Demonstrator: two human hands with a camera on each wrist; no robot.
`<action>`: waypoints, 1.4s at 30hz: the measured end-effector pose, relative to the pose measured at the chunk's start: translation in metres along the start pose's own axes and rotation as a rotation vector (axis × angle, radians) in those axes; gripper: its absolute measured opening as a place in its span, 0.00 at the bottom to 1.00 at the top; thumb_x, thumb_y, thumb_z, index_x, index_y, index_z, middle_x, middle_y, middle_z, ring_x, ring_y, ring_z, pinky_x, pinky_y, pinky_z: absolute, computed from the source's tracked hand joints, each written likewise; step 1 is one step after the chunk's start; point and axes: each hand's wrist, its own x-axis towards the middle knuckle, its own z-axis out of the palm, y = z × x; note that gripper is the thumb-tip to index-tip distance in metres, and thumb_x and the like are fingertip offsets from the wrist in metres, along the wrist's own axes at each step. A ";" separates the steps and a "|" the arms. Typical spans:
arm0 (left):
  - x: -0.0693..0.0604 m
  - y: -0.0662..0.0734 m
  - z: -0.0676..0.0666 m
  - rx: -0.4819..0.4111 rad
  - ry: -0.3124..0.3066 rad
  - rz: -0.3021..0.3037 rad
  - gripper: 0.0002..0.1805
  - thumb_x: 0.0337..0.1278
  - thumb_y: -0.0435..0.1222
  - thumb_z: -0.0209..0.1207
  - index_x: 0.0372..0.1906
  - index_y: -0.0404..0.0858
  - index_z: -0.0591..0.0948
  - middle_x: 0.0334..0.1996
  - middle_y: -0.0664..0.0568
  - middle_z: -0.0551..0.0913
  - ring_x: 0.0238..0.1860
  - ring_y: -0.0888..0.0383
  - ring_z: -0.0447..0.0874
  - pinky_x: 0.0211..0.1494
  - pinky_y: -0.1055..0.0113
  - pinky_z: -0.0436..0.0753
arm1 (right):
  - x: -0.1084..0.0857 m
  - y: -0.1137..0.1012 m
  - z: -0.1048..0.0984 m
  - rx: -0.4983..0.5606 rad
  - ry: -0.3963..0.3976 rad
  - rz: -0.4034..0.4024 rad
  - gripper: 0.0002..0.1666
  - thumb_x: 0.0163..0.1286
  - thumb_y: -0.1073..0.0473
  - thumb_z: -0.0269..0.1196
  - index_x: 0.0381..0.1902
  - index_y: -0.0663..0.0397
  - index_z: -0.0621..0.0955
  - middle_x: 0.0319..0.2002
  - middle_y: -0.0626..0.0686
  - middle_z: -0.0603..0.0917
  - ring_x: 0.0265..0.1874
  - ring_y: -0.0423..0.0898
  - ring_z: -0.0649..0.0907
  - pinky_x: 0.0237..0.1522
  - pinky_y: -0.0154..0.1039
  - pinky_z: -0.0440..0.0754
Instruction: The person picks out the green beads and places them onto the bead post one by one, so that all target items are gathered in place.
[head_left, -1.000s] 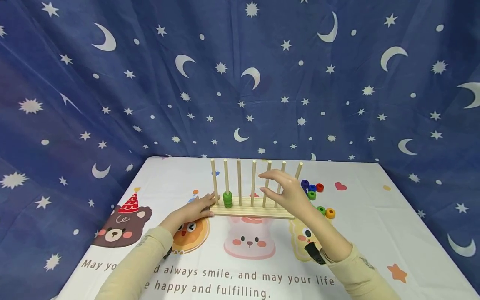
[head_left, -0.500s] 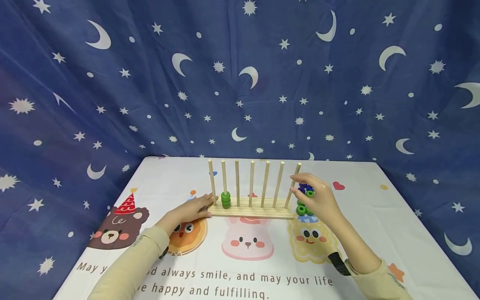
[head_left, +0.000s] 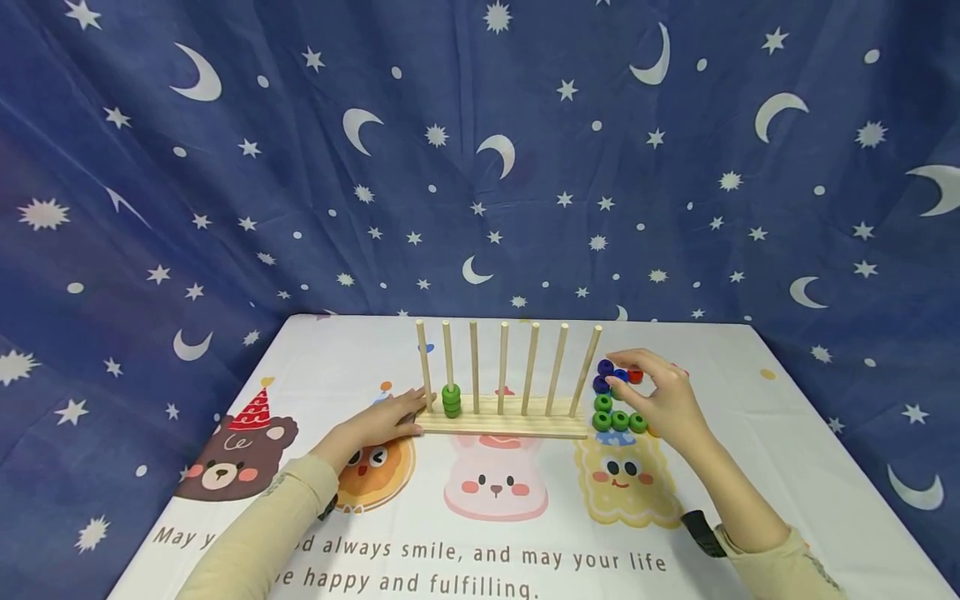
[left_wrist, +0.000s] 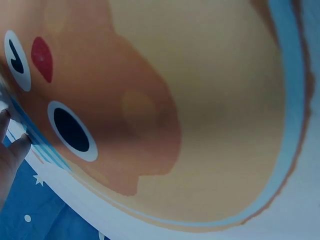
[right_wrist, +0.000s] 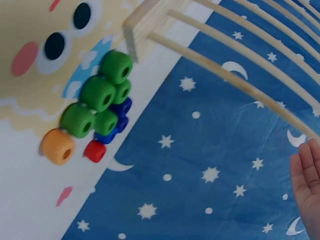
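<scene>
A wooden rack (head_left: 502, 426) with a row of upright pegs stands mid-table in the head view. A short stack of green beads (head_left: 451, 401) sits on its second peg from the left. My left hand (head_left: 375, 422) rests at the rack's left end, fingers fairly straight and touching the base. To the right of the rack, my right hand (head_left: 667, 408) hovers over loose beads, thumb and forefinger apart with nothing between them. In the right wrist view those beads are green (right_wrist: 97, 94), orange (right_wrist: 58, 146), red (right_wrist: 95, 151) and blue (right_wrist: 106, 137), lying close together.
A white cloth (head_left: 360, 533) printed with cartoon faces and lettering covers the table. Behind and beside it hangs a blue curtain (head_left: 420, 167) with moons and stars. The pegs (right_wrist: 225, 82) stick up between the two hands.
My right hand has moved from in front of the right-hand pegs rightward to the loose beads, its fingers still apart. My left hand has stayed at the rack's end. The view has shifted slightly.
</scene>
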 end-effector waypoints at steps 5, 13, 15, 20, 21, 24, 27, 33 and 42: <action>0.001 0.002 0.001 -0.015 0.007 0.013 0.34 0.63 0.45 0.55 0.69 0.34 0.63 0.71 0.35 0.57 0.71 0.36 0.53 0.69 0.36 0.55 | -0.007 0.015 -0.003 -0.028 -0.012 0.014 0.19 0.47 0.74 0.71 0.40 0.64 0.83 0.34 0.57 0.86 0.29 0.40 0.77 0.37 0.15 0.68; 0.001 0.002 0.003 0.008 -0.009 0.014 0.34 0.64 0.45 0.53 0.70 0.33 0.61 0.72 0.34 0.53 0.71 0.34 0.49 0.69 0.33 0.50 | -0.020 0.047 0.000 -0.057 -0.065 0.153 0.15 0.52 0.73 0.68 0.41 0.67 0.82 0.36 0.61 0.86 0.34 0.56 0.83 0.43 0.16 0.75; 0.000 0.002 0.003 0.007 -0.011 0.017 0.34 0.64 0.44 0.53 0.70 0.32 0.60 0.71 0.33 0.53 0.71 0.33 0.49 0.68 0.32 0.49 | -0.023 0.055 0.003 -0.064 -0.087 0.183 0.14 0.54 0.72 0.68 0.40 0.68 0.82 0.37 0.62 0.86 0.34 0.56 0.83 0.42 0.30 0.82; -0.002 0.004 0.003 -0.002 -0.005 0.018 0.34 0.65 0.43 0.52 0.70 0.32 0.60 0.71 0.34 0.55 0.71 0.31 0.49 0.67 0.29 0.49 | -0.028 0.073 0.008 -0.059 -0.158 0.252 0.14 0.56 0.71 0.66 0.42 0.69 0.81 0.39 0.65 0.85 0.36 0.59 0.83 0.41 0.55 0.82; -0.003 0.005 0.003 -0.003 -0.005 0.015 0.33 0.65 0.43 0.52 0.70 0.32 0.60 0.71 0.35 0.55 0.71 0.31 0.49 0.67 0.29 0.48 | -0.029 0.076 0.009 -0.054 -0.172 0.262 0.14 0.57 0.71 0.66 0.43 0.69 0.81 0.39 0.65 0.85 0.37 0.59 0.83 0.42 0.56 0.82; -0.004 0.007 0.003 0.001 -0.001 0.017 0.32 0.65 0.42 0.52 0.70 0.31 0.61 0.71 0.35 0.55 0.71 0.31 0.49 0.67 0.29 0.48 | -0.030 0.083 0.011 -0.035 -0.213 0.296 0.15 0.58 0.70 0.66 0.44 0.69 0.81 0.41 0.66 0.84 0.38 0.60 0.83 0.44 0.57 0.81; -0.003 0.007 0.003 0.014 0.004 0.025 0.32 0.65 0.41 0.52 0.69 0.31 0.61 0.71 0.34 0.56 0.70 0.31 0.49 0.66 0.29 0.49 | -0.031 0.089 0.014 -0.020 -0.267 0.335 0.17 0.59 0.69 0.65 0.46 0.71 0.79 0.43 0.67 0.83 0.41 0.61 0.82 0.47 0.58 0.80; -0.002 0.008 0.005 0.047 -0.005 0.021 0.33 0.67 0.43 0.50 0.71 0.32 0.57 0.71 0.34 0.53 0.71 0.31 0.48 0.66 0.28 0.46 | -0.031 0.102 0.020 -0.018 -0.348 0.357 0.19 0.60 0.68 0.65 0.49 0.73 0.77 0.44 0.69 0.81 0.43 0.63 0.81 0.47 0.58 0.80; -0.006 0.010 0.003 0.065 -0.026 -0.001 0.33 0.69 0.42 0.48 0.72 0.32 0.55 0.72 0.33 0.52 0.72 0.32 0.47 0.67 0.28 0.44 | -0.028 0.114 0.033 -0.027 -0.426 0.361 0.21 0.61 0.66 0.65 0.50 0.71 0.77 0.45 0.69 0.82 0.43 0.64 0.81 0.46 0.57 0.81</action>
